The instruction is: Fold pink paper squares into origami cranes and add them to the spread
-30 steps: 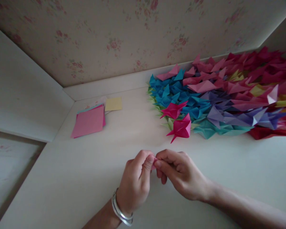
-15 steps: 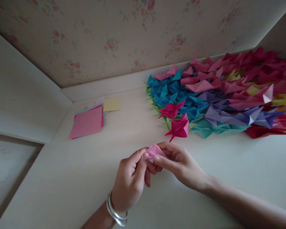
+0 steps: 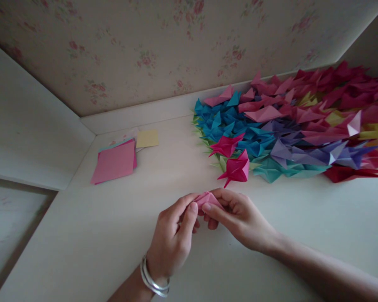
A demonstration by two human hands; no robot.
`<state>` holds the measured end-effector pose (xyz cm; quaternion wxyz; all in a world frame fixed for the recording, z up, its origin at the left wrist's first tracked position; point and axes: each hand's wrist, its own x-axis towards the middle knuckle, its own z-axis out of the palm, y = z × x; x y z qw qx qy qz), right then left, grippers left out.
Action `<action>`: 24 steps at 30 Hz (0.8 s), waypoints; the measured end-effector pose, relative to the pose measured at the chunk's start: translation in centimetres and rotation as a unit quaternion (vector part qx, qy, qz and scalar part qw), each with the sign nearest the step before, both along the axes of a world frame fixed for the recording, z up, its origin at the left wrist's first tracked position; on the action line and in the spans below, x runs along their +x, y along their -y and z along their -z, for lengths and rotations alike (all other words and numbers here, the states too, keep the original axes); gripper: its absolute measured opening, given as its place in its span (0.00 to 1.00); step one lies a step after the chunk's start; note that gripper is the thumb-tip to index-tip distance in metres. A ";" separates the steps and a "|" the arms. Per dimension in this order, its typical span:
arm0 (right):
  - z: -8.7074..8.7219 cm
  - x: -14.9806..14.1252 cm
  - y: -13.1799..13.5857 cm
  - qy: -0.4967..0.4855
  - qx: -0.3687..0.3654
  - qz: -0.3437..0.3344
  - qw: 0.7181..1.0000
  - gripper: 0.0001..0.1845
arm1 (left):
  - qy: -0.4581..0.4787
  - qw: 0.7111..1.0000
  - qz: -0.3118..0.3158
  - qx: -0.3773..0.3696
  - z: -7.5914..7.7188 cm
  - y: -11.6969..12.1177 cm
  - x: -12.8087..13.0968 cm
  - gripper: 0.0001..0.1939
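Observation:
A small piece of folded pink paper (image 3: 208, 200) is held up between both hands over the white table. My left hand (image 3: 174, 235), with silver bangles at the wrist, pinches its left side between thumb and forefinger. On the right side, my right hand (image 3: 236, 214) grips it with the thumb on the near face and fingers behind. Part of the paper is hidden by the fingers. Just beyond my right hand lie two magenta folded paper cranes (image 3: 237, 168), at the near edge of the large group of cranes.
Many paper cranes (image 3: 266, 113) in blue, pink, purple, yellow and red cover the back right of the white table (image 3: 82, 243). At the back left lie a stack of pink square sheets (image 3: 114, 161) and a yellow sheet (image 3: 147, 138). A flowered wall (image 3: 119, 54) rises behind.
The folded pink paper has turned slightly and shifted a little to the right. My left fingers have moved beneath it, the lower ones curling further in. My right hand is nearly still.

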<state>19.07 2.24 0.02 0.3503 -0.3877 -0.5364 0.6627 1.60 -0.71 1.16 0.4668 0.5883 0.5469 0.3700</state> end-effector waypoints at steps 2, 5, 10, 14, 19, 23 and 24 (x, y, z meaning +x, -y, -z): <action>0.0 0.3 -0.1 0.001 0.019 0.017 1.000 0.15 | 0.022 1.000 -0.020 -0.007 0.1 -0.1 -0.1 0.12; 0.0 0.7 -0.1 0.008 0.050 0.025 0.998 0.16 | 0.072 0.997 -0.033 -0.008 0.1 -0.2 -0.1 0.11; 0.1 0.8 0.1 0.051 0.103 0.007 0.993 0.13 | 0.111 0.994 -0.013 0.006 -0.1 -0.4 -0.1 0.10; 0.2 0.9 0.3 0.059 0.107 -0.002 0.993 0.20 | 0.117 0.993 -0.016 -0.011 -0.1 -0.6 -0.4 0.07; 0.3 1.3 0.6 0.016 0.119 -0.001 0.993 0.31 | 0.101 0.995 -0.004 -0.017 -0.4 -1.0 -0.6 0.07; 0.1 1.5 0.5 0.002 0.125 0.023 0.992 0.16 | 0.055 0.998 -0.016 0.019 -0.4 -1.2 -0.6 0.07; 0.1 1.5 0.4 0.018 0.127 0.037 0.991 0.14 | 0.033 0.998 -0.019 0.042 -0.3 -1.2 -0.6 0.07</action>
